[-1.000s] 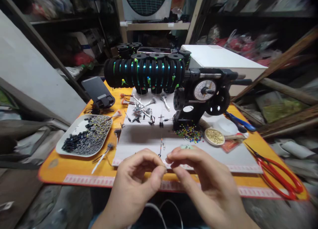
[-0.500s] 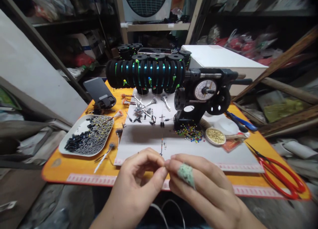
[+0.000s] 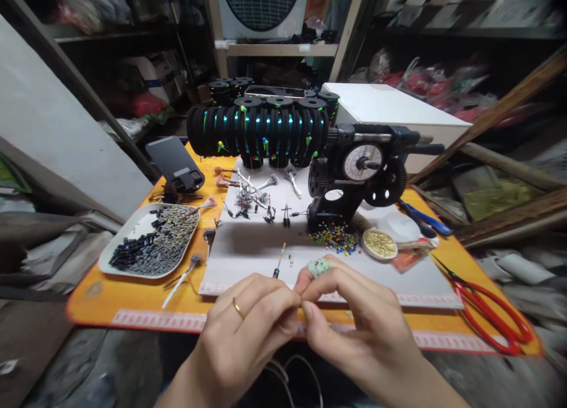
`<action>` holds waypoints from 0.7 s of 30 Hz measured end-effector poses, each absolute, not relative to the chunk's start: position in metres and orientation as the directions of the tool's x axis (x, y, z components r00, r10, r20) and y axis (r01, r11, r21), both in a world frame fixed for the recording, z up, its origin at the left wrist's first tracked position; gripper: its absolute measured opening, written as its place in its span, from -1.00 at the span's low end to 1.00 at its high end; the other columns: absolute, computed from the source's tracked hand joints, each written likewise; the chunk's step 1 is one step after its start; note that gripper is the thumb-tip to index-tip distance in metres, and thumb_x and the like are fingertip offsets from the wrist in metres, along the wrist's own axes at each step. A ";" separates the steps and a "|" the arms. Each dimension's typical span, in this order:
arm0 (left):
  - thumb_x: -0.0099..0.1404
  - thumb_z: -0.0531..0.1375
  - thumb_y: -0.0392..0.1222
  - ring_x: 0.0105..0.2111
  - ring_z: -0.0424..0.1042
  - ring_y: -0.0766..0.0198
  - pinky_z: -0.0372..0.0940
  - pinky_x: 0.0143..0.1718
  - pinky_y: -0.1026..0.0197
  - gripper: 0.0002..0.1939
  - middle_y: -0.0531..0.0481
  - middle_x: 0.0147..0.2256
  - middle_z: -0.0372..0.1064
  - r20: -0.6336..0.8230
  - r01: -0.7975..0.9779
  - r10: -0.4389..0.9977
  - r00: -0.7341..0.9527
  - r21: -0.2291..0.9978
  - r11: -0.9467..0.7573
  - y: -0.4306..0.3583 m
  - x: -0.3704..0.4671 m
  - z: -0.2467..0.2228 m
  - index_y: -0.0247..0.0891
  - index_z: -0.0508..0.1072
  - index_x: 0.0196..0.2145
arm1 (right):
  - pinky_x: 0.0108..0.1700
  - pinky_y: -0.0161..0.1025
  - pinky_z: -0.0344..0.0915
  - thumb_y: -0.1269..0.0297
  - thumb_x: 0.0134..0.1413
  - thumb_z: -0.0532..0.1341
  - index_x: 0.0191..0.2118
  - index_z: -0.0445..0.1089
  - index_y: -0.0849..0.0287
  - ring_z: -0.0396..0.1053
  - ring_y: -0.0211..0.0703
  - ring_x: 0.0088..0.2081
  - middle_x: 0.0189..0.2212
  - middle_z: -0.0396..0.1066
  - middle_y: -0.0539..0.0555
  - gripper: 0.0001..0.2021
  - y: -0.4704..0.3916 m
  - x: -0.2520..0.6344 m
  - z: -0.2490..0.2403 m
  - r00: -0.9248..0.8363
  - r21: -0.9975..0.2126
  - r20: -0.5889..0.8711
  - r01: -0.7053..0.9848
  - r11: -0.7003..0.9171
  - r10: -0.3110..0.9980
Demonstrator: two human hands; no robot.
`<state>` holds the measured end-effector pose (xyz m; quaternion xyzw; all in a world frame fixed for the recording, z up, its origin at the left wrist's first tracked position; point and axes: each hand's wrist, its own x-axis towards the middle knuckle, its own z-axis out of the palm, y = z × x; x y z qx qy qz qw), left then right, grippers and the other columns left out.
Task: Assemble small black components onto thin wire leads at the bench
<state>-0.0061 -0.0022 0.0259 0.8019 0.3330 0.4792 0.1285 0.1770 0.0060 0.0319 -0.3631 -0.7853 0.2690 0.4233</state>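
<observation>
My left hand (image 3: 250, 328), with a ring on one finger, is closed in a pinch at the near edge of the white board (image 3: 248, 242). Against its fingertips, my right hand (image 3: 354, 313) pinches too; green tape (image 3: 319, 268) wraps one of its fingers. What lies between the fingertips is too small to make out. Just beyond the hands, a small black piece with an orange-tipped stem (image 3: 279, 263) lies on the board, beside a tiny metal part (image 3: 290, 260).
A geared winding device with a dial (image 3: 363, 162) carries black spools (image 3: 261, 130). At left stand a tray of small dark and grey parts (image 3: 133, 272) and a phone stand (image 3: 175, 163). Colourful beads (image 3: 334, 238), a dish of golden bits (image 3: 380, 244), pliers (image 3: 427, 219) and red-handled scissors (image 3: 491, 316) lie right.
Both hands have turned, and their fingertips still meet. My left hand's back and ring now show, and my right thumb has come into view. The small orange-tipped piece is less covered.
</observation>
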 end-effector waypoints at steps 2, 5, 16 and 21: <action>0.34 0.20 -0.44 -0.42 0.46 0.35 0.40 -0.32 0.38 -0.92 0.00 -0.44 0.45 0.655 0.418 0.694 0.298 0.564 -0.712 -0.003 -0.006 0.027 -0.32 0.43 -0.28 | -0.24 -0.35 0.31 0.51 0.19 0.22 -0.25 0.34 0.16 0.38 -0.29 -0.33 -0.39 0.39 -0.03 -0.90 0.007 0.177 0.032 -0.404 -0.705 0.488 0.341 0.622 0.774; 0.25 0.21 -0.50 -0.46 0.43 0.40 0.36 -0.38 0.43 -0.83 0.07 -0.45 0.41 0.533 0.392 0.821 0.206 0.724 -0.568 -0.004 -0.005 0.027 -0.26 0.42 -0.35 | -0.22 -0.27 0.34 0.55 0.21 0.18 -0.25 0.32 0.21 0.38 -0.18 -0.27 -0.36 0.40 0.07 -0.89 0.011 0.173 0.034 -0.442 -0.568 0.586 0.374 0.733 0.679; 0.15 0.27 -0.43 -0.58 0.27 0.47 0.28 -0.52 0.45 -0.87 0.14 -0.52 0.34 -0.043 -0.238 0.983 0.179 0.967 0.086 -0.005 -0.006 0.025 -0.24 0.46 -0.44 | -0.10 -0.26 0.41 0.58 0.21 0.16 -0.13 0.31 0.19 0.40 -0.14 -0.10 -0.16 0.39 0.15 -0.81 0.013 0.165 0.037 -0.435 -0.523 0.659 0.321 0.789 0.614; 0.18 0.27 -0.47 -0.61 0.19 0.50 0.20 -0.57 0.48 -0.84 0.15 -0.55 0.31 -0.010 -0.352 0.977 0.214 0.932 0.087 -0.005 -0.005 0.019 -0.24 0.46 -0.43 | -0.02 -0.25 0.41 0.63 0.12 0.21 -0.13 0.36 0.18 0.39 -0.14 -0.07 -0.17 0.38 0.12 -0.75 0.008 0.164 0.034 -0.373 -0.476 0.721 0.347 0.809 0.584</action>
